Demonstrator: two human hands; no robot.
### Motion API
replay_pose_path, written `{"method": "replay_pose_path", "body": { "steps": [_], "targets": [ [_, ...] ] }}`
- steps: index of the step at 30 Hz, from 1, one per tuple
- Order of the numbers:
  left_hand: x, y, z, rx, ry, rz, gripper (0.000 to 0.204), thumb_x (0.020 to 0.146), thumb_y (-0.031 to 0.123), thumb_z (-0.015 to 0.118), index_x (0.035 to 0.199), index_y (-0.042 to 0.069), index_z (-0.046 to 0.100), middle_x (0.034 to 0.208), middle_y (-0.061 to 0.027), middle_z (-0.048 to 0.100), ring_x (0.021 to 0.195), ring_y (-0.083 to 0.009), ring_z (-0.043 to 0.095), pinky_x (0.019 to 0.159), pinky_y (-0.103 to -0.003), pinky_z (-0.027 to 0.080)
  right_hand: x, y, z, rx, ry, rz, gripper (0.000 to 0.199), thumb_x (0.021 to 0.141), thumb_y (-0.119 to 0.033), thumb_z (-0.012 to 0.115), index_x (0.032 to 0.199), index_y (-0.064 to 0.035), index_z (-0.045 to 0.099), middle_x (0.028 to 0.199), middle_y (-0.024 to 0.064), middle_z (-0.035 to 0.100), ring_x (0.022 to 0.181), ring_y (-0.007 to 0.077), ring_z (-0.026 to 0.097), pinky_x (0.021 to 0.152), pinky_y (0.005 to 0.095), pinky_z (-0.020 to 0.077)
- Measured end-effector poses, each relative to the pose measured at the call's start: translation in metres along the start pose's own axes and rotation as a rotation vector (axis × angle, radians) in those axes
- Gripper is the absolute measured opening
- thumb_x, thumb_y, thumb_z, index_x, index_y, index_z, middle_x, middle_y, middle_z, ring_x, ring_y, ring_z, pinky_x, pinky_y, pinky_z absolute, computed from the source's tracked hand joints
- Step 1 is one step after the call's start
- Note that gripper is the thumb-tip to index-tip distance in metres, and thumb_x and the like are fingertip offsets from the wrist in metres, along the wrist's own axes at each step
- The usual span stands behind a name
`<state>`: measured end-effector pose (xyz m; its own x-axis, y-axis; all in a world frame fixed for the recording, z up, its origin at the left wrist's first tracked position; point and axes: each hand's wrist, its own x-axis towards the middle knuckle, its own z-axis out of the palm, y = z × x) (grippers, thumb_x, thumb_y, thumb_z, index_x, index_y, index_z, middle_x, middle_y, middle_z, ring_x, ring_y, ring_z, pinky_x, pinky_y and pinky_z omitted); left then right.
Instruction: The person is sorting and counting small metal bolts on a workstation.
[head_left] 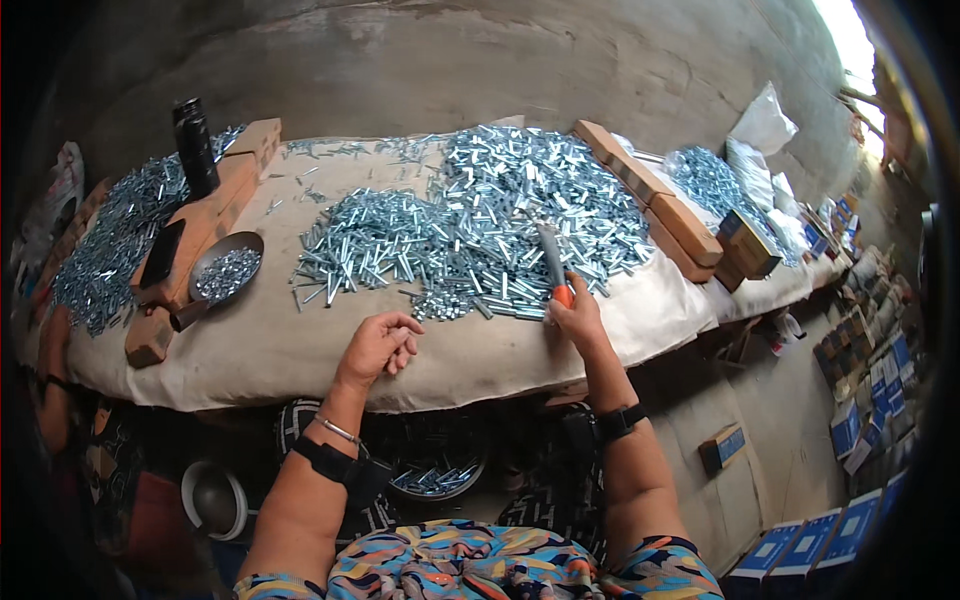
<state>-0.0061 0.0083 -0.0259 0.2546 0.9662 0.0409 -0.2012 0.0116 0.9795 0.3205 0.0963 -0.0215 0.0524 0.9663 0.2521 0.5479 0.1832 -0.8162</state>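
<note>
The right hand (pixel 578 312) grips an orange-handled tool (pixel 552 260), its metal blade reaching beyond the fingers over the heaped metal pieces (pixel 530 190). The left hand (pixel 376 346) curls loosely, fingertips just short of the heap; whether they pinch anything, I cannot tell.

Backed by a stained grey-brown wall (pixel 400 65), furnished with a long cloth-covered desk (pixel 470 365), laid with a dull grey floor (pixel 795 465) at right, and lit through a bright opening (pixel 842 35) at upper right.
</note>
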Motion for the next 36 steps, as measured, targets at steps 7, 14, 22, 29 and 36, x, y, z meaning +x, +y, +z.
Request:
{"method": "replay_pose_path", "body": {
  "steps": [7, 14, 22, 29, 36],
  "targets": [
    [0.004, -0.001, 0.003, 0.01, -0.014, 0.005, 0.016, 0.09, 0.006, 0.044, 0.095, -0.004, 0.055, 0.07, -0.0067, 0.058, 0.046, -0.0052, 0.05, 0.037, -0.015, 0.038, 0.018, 0.006, -0.014, -0.098, 0.075, -0.02, 0.058, 0.07, -0.012, 0.064, 0.124, -0.0048, 0.043, 0.077, 0.0161, 0.06, 0.072, 0.0352, 0.059, 0.069, 0.0371, 0.0487],
    [0.0, -0.002, 0.002, 0.009, 0.01, 0.002, 0.015, 0.089, 0.006, 0.045, 0.094, -0.004, 0.055, 0.069, -0.0067, 0.058, 0.045, -0.0052, 0.05, 0.036, -0.015, 0.037, -0.002, -0.014, -0.002, -0.435, 0.181, -0.053, 0.052, 0.076, -0.02, 0.062, 0.122, -0.0052, 0.043, 0.09, 0.0254, 0.061, 0.085, 0.0393, 0.059, 0.077, 0.0445, 0.0458],
    [0.0, -0.001, -0.002, 0.009, 0.002, -0.013, 0.015, 0.09, 0.005, 0.044, 0.095, -0.004, 0.055, 0.069, -0.0061, 0.058, 0.046, -0.0052, 0.05, 0.037, -0.015, 0.037, -0.002, 0.001, -0.005, -0.274, 0.231, -0.122, 0.044, 0.08, -0.016, 0.056, 0.122, -0.0087, 0.043, 0.089, 0.0234, 0.062, 0.084, 0.0393, 0.06, 0.075, 0.0454, 0.0456],
    [0.001, 0.0, -0.004, -0.084, 0.054, 0.084, 0.015, 0.089, 0.006, 0.046, 0.097, -0.003, 0.056, 0.07, -0.0054, 0.058, 0.047, -0.005, 0.051, 0.037, -0.015, 0.038, -0.007, -0.03, -0.017, -0.758, 0.331, -0.244, 0.046, 0.074, -0.01, 0.064, 0.118, -0.0071, 0.051, 0.099, 0.0129, 0.052, 0.092, 0.0301, 0.047, 0.08, 0.0385, 0.0424],
    [-0.002, 0.009, -0.061, -0.016, 0.446, 0.127, 0.015, 0.088, 0.005, 0.044, 0.096, 0.001, 0.056, 0.072, -0.0033, 0.057, 0.047, -0.0035, 0.047, 0.038, -0.014, 0.036, -0.04, -0.102, -0.004, -0.369, 0.028, -0.469, 0.034, 0.074, -0.005, 0.064, 0.107, -0.0049, 0.057, 0.086, 0.0124, 0.057, 0.085, 0.0285, 0.054, 0.075, 0.037, 0.0442]
  ]
}}
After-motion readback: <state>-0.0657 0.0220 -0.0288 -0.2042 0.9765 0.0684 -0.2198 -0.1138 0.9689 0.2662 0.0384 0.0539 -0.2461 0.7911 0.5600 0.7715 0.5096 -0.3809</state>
